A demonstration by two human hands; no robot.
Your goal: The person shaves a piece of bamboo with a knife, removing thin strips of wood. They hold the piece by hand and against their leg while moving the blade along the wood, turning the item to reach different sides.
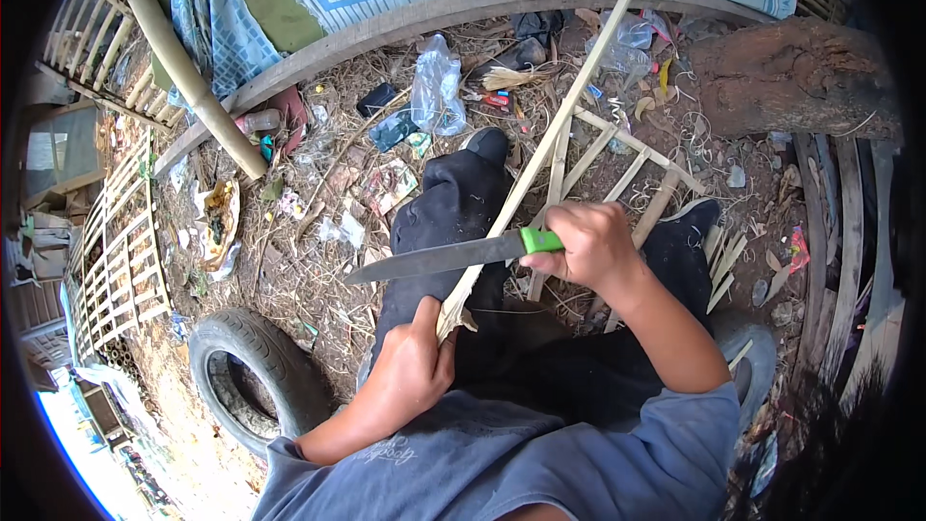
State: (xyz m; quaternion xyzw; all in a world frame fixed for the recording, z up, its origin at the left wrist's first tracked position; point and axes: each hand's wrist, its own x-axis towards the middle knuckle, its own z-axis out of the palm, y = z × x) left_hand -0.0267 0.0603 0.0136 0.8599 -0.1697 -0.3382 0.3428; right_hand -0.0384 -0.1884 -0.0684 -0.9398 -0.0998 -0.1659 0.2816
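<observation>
Our hands are apart: the right hand (590,243) is clamped on the green-handled knife (461,256), the left hand (410,359) on the frayed near end of the pale strip (542,164). The knife crosses the strip, its tip past our left leg (434,203), above littered ground (313,314). The strip's far end overlaps the wooden beam (340,44) in view; a slatted frame (631,175) sits close at right.

The right hand (590,243) gripped a long grey-bladed knife (449,257) with a green handle (540,240), pointing left, across a long pale wooden strip (551,137) whose near end the left hand (413,359) held. A black rubber tyre (289,367) lay near left; a rough brown log (791,77), far right.
</observation>
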